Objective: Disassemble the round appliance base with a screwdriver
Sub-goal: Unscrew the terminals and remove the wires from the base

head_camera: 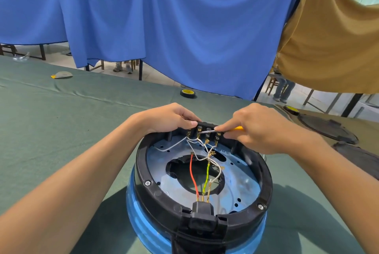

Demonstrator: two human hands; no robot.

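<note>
The base (143, 173) stands upside down on the tabletop (61, 120), close in front of the person. Its black ring is uppermost, and the plate (160, 171) and wiring are laid bare. At the far rim sits the terminal block (205, 125). The left hand (172, 118) curls its fingers over the block's left end, thumb pressed on the front. The right hand (262, 128) pinches the screwdriver (238, 128) by its yellow handle, with the forefinger stretched along the shaft. The tip lies against the block near its third terminal; whether it sits in a screw head I cannot tell.

The likeliest trouble is a slip. The shaft lies nearly flat across the block and points toward the left thumb just beside it, so a tip that jumps out under pressure could jab that thumb. It could also chew the screw head.

The thin white wires (176, 144) hang right under the tip and could be nicked or pulled off their connectors. The red wire (192, 173) and the green wire (206, 178) run to the socket (202, 208) at the near rim. If the block is lifted sharply once it comes free, it would probably tug on them.

The base rests on its rounded blue body (141, 225) and is held only at the block, so a hard sideways push may rock it. A loosened screw could drop through the hole (180, 169) in the plate. The tape roll (188, 93) lies well apart and is no hindrance.
</note>
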